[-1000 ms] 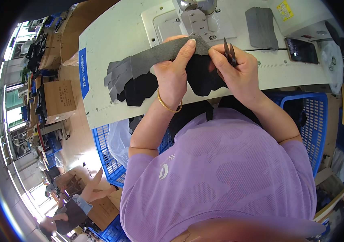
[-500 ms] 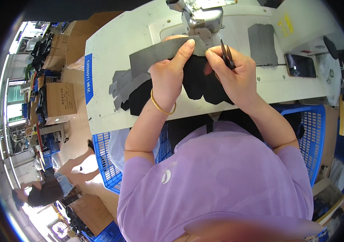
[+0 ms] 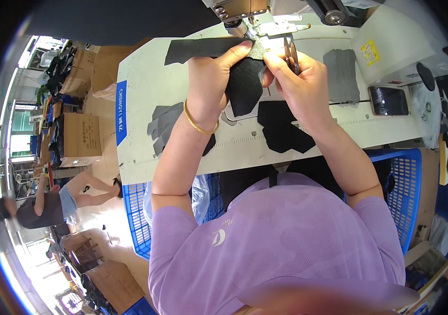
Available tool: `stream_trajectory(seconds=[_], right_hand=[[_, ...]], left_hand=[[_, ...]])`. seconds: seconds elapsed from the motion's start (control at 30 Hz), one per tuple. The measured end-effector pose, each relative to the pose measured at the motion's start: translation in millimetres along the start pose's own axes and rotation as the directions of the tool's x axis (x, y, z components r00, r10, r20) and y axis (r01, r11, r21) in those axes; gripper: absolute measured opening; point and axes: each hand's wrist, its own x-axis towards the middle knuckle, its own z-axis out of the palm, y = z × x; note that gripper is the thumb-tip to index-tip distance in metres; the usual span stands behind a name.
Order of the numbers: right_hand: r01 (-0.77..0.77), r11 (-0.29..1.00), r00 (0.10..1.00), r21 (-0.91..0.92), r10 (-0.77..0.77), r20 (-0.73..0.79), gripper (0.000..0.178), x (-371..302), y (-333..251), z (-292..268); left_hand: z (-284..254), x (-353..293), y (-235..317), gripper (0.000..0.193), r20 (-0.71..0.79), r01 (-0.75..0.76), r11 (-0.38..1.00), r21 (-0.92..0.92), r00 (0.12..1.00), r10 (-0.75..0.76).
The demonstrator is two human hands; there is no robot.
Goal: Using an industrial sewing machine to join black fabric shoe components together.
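My left hand (image 3: 214, 73) is closed, its thumb pressing on a dark grey fabric strip (image 3: 195, 50) and a black fabric piece (image 3: 245, 88) that hangs below it. A lighter grey patch shows between my two thumbs. My right hand (image 3: 305, 84) pinches the edge of this work with thumb and forefinger. Small dark scissors (image 3: 292, 56) are also tucked in that hand, blades pointing away from me. Both hands are just in front of the sewing machine's needle area (image 3: 250, 26). More black fabric pieces (image 3: 285, 127) lie on the table below my right hand.
Grey cut pieces (image 3: 162, 127) lie left of my forearm; a grey stack (image 3: 341, 75) and a phone (image 3: 388, 100) are at the right. Blue baskets (image 3: 403, 191) stand under the white table's (image 3: 182, 167) front edge. At the left, a person (image 3: 45, 207) is near cardboard boxes (image 3: 81, 135).
My hands have moved away from me toward the machine with the fabric. Some black pieces now lie separately on the table. More of the machine head shows, and the person at left has shifted.
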Motion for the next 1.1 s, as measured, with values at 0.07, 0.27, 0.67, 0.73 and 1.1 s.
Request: stream_trajectory(seconds=[0.07,0.27,0.67,0.73,1.1], right_hand=[[-0.02,0.999,1.0,0.027,0.02,0.019,0.025,0,-4,-1],[-0.007,1.0,1.0,0.026,0.007,0.0,0.026,2,4,-1],[-0.033,0.999,0.999,0.022,0.033,0.007,0.028,2,2,4],[0.01,1.0,1.0,-0.013,-0.01,-0.004,0.027,2,2,8],[-0.093,0.974,0.995,0.207,0.083,0.056,0.025,-4,4,-3]], left_hand=[[0,2,4,0.012,0.059,-0.053,0.999,0.013,0.997,0.052],[1,11,8,0.012,0.103,0.018,1.0,-0.006,0.995,-0.017],[-9,18,6,0.011,0.134,-0.008,0.999,0.032,0.991,0.004],[-11,19,6,0.012,0.129,-0.034,0.997,0.07,0.991,0.025],[-16,10,19,0.024,0.214,0.231,0.952,0.199,0.938,-0.272]])
